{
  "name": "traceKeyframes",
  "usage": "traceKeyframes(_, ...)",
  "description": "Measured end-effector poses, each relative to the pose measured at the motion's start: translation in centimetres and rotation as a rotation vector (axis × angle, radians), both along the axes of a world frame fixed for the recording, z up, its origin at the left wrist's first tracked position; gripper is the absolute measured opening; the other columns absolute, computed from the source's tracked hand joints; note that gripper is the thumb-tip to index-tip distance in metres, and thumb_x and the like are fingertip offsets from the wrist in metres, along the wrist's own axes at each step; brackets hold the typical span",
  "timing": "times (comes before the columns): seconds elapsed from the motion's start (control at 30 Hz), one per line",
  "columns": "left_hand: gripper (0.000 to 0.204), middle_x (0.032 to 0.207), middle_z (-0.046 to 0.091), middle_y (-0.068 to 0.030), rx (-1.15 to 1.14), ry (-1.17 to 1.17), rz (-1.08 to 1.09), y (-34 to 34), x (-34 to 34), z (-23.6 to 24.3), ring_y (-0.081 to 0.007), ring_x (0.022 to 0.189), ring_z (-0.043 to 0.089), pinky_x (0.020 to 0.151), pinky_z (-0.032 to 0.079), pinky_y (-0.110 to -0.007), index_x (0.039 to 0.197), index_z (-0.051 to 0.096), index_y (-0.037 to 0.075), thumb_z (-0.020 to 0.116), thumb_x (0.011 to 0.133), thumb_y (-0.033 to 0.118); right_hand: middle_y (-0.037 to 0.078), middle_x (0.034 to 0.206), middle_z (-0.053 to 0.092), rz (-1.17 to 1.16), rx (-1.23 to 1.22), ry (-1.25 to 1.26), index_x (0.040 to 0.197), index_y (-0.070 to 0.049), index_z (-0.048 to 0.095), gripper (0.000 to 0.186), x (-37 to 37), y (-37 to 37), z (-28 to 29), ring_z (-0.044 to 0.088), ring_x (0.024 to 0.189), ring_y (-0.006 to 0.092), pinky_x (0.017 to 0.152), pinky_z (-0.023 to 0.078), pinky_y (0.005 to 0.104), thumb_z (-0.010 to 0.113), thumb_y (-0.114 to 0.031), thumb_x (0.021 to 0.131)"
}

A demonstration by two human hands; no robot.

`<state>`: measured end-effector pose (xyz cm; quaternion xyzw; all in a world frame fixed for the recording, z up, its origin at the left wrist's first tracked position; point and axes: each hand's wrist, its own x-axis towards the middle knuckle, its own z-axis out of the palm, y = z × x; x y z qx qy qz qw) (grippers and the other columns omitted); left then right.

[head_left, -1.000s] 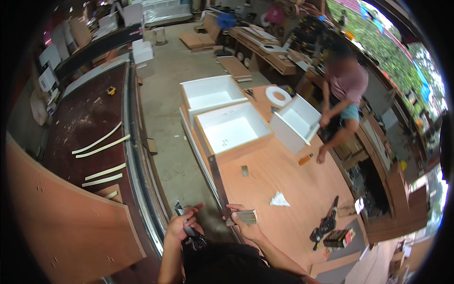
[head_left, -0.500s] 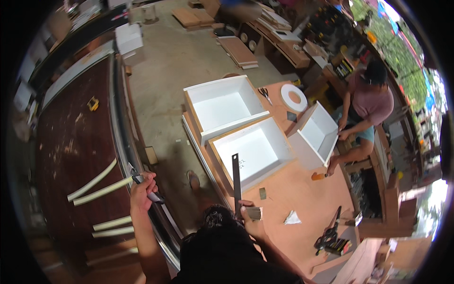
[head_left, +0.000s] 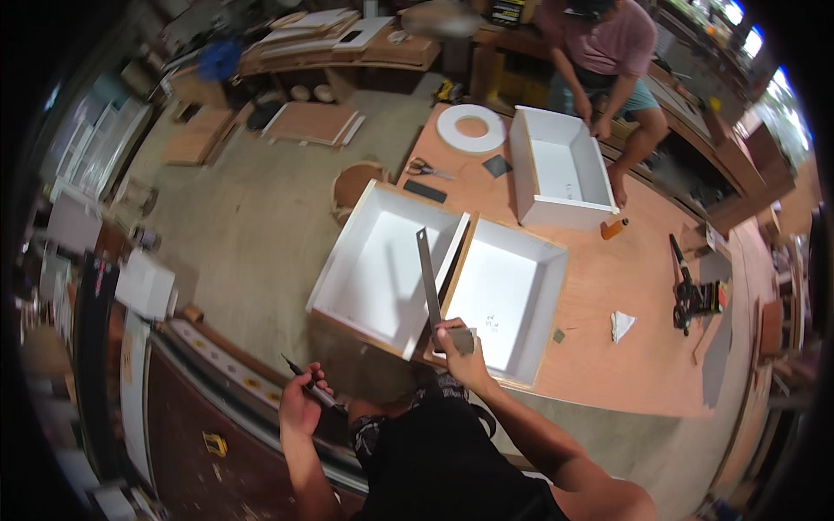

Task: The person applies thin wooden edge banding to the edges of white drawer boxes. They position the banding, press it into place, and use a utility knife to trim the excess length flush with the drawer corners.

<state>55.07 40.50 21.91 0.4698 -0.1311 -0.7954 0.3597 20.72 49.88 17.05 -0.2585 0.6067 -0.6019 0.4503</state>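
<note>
My left hand (head_left: 304, 398) is closed round a slim dark tool with a pointed black tip (head_left: 292, 364) and a greyish body; its exact kind is unclear. My right hand (head_left: 465, 356) grips a try square by its block-like stock, and the square's long steel blade (head_left: 427, 267) points away over the drawer boxes. Below the blade lies a white-lined drawer box (head_left: 369, 252) with wooden edges. A second drawer box (head_left: 499, 282), pencil-marked inside, lies beside it to the right, close to my right hand.
Across the wooden worktable (head_left: 599, 278), a seated person (head_left: 599, 52) holds another white drawer box (head_left: 565, 165). On the table are a tape roll (head_left: 471, 128), pliers (head_left: 426, 169), an orange bottle (head_left: 614, 228), a white rag (head_left: 622, 326) and a black power tool (head_left: 685, 291). A yellow tape measure (head_left: 215, 444) sits lower left.
My view has swung to the right, toward the worktable. The try square's blade now lies over the drawer boxes' near part, and both hands keep their hold.
</note>
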Motion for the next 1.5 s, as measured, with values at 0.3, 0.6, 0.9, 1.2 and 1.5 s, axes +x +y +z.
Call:
traceKeyframes(0.3, 0.046, 0.109, 0.068, -0.0049, 0.116, 0.301, -0.209, -17.1, 7.1, -10.9, -0.0198, 0.1, 0.067, 0.086, 0.057, -0.04, 0.14, 0.062, 0.007, 0.07, 0.106, 0.038, 0.015, 0.093, 0.074, -0.294, 0.224, 0.542, 0.112, -0.006, 0.07, 0.014, 3.9, -3.1, -2.7, 0.073, 0.085, 0.0298, 0.078, 0.056, 0.0381, 0.07, -0.004, 0.098)
traceKeyframes(0.6, 0.048, 0.113, 0.067, -0.0098, 0.161, -0.003, -0.551, -38.5, 15.6, -14.0, -0.0253, 0.106, 0.068, 0.091, 0.058, -0.041, 0.151, 0.057, 0.015, 0.059, 0.112, 0.043, 0.018, 0.103, 0.075, -0.586, 0.532, 0.293, 0.108, -0.007, 0.07, 0.013, 24.7, -11.9, 1.3, 0.075, 0.101, 0.0362, 0.087, 0.057, 0.0392, 0.071, -0.001, 0.097)
traceKeyframes(0.9, 0.046, 0.116, 0.066, -0.0131, -0.06, -0.024, -1.02, -43.8, 4.2, -9.8, -0.0276, 0.112, 0.067, 0.1, 0.055, -0.041, 0.144, 0.059, 0.001, 0.06, 0.113, 0.034, 0.021, 0.117, 0.075, -0.819, 0.518, 0.572, 0.109, -0.005, 0.07, 0.014, 38.6, -12.2, 2.9, 0.071, 0.122, 0.0398, 0.097, 0.057, 0.044, 0.072, -0.001, 0.096)
traceKeyframes(1.2, 0.044, 0.117, 0.069, -0.0139, -0.365, -0.35, -1.473, -34.5, -6.0, -16.6, -0.0225, 0.108, 0.067, 0.094, 0.054, -0.036, 0.136, 0.052, -0.002, 0.073, 0.098, 0.002, 0.018, 0.112, 0.074, -1.268, 0.386, 0.501, 0.112, -0.005, 0.068, 0.019, 42.6, -9.9, -5.9, 0.072, 0.108, 0.0388, 0.095, 0.056, 0.0447, 0.071, 0.0, 0.094)
traceKeyframes(1.5, 0.055, 0.111, 0.068, -0.0239, -1.951, -0.589, -2.01, -35.2, -13.1, -24.4, -0.0378, 0.108, 0.067, 0.096, 0.053, -0.047, 0.133, 0.065, -0.01, 0.074, 0.079, -0.007, 0.008, 0.091, 0.072, -1.585, 0.152, -0.186, 0.107, -0.007, 0.067, 0.017, 45.4, -10.7, -7.0, 0.07, 0.087, 0.0172, 0.081, 0.055, 0.0353, 0.064, -0.023, 0.108)
